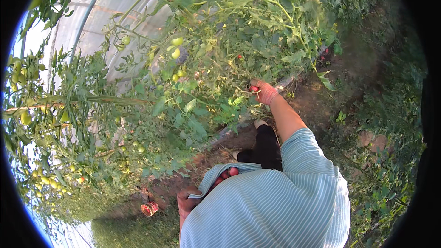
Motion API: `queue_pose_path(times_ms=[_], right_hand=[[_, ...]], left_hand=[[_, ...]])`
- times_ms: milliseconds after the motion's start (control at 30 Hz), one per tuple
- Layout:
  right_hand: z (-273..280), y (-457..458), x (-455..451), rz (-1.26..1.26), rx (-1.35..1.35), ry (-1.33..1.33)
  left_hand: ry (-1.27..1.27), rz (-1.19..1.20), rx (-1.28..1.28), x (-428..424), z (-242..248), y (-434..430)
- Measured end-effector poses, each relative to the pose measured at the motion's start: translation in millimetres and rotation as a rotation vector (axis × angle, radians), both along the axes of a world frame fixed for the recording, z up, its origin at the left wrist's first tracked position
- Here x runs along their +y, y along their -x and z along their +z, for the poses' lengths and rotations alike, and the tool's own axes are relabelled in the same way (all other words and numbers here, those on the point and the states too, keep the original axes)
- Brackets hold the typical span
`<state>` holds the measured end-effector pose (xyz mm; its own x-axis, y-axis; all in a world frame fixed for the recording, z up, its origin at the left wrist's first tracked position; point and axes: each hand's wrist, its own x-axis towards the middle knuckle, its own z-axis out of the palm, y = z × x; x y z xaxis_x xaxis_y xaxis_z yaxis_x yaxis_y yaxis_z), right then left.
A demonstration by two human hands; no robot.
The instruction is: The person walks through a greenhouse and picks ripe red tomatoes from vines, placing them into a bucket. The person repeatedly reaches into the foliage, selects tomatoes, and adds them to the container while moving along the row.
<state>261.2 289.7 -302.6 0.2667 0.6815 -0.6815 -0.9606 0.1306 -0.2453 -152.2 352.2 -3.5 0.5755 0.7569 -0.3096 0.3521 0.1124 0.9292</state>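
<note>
My right hand (265,93) reaches in among the tomato plants (193,110), its fingers closed around a red tomato (254,89). Green stems lie against that tomato, and I cannot tell whether it is still attached. Down by my waist, my left hand (187,200) grips the bunched hem of my striped shirt (268,206). The lifted cloth forms a pouch in which several red tomatoes (224,175) rest. Another small red tomato (239,56) shows in the leaves beyond my right hand.
Unripe green tomatoes (176,53) hang at upper left, before a plastic greenhouse sheet (100,24). A red patterned bucket (149,208) stands on the soil at lower left. A dirt path (317,100) runs along the row, with more plants (386,110) at right.
</note>
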Motion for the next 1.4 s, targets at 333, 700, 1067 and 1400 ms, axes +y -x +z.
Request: queue_pose_path(times_ms=[333, 700, 1067, 1400], right_hand=[[-21.7, -4.1, -13.4, 0.75, -1.109, 0.726], [39.8, 16.3, -36.7, 0.365, -1.296, 0.759], [61.7, -10.5, -32.3, 1.207, -1.84, 0.323], [131.2, 34.2, -73.9, 0.361, -0.044, -0.52]], left_hand=[[0.078, -0.082, 0.036, 6.7, 2.7, -0.1], [0.309, 0.04, -0.084, -7.6, -1.9, 21.4], [0.401, 0.004, -0.28, -9.6, -1.4, 13.4], [0.345, 0.029, -0.307, -5.7, 5.0, -17.0]])
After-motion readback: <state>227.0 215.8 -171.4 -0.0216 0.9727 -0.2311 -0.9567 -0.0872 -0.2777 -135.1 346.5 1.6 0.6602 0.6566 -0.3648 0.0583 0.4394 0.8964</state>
